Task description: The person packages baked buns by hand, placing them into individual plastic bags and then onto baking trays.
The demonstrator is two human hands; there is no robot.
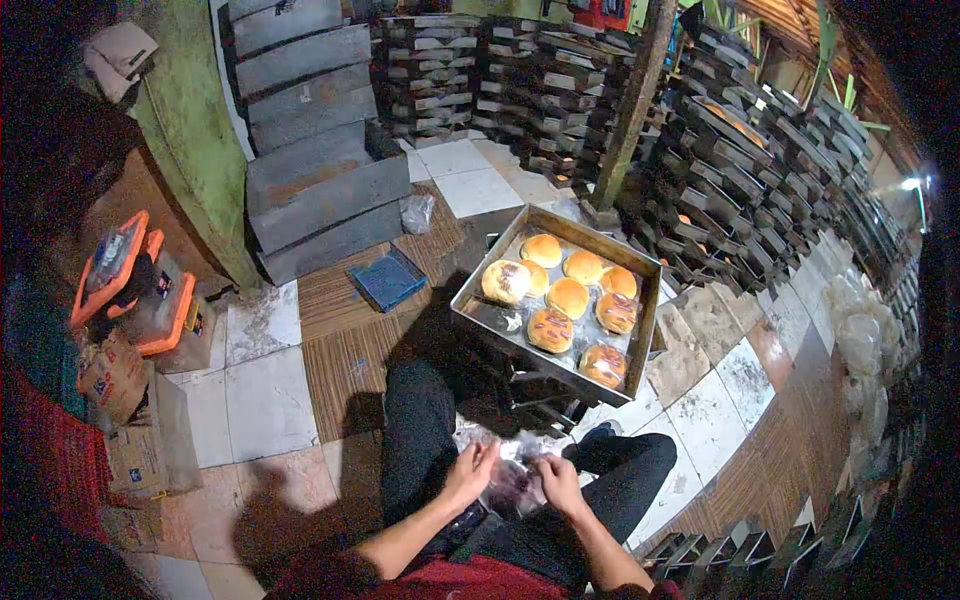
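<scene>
Over my lap, a thin see-through plastic bag [513, 484] is stretched between my two hands. My left hand [470, 476] pinches its left side with closed fingers, and my right hand [558, 483] grips the right side. Something dark shows through the plastic, but I cannot make out whether it is inside the bag or behind it. Just beyond my knees, a metal tray [545, 362] rests on a low support. Several round golden buns lie in it, some with brown streaks on top, such as the streaked bun [551, 329]. Another bun [506, 282] looks wrapped in clear plastic.
Dark metal trays [740, 150] are stacked high at the back and right. More large grey trays [325, 180] stand at the left. A blue flat tray [387, 279] lies on the floor. Toolboxes with orange trim [165, 310] sit at the left, and a wooden post [637, 105] rises behind the bun tray.
</scene>
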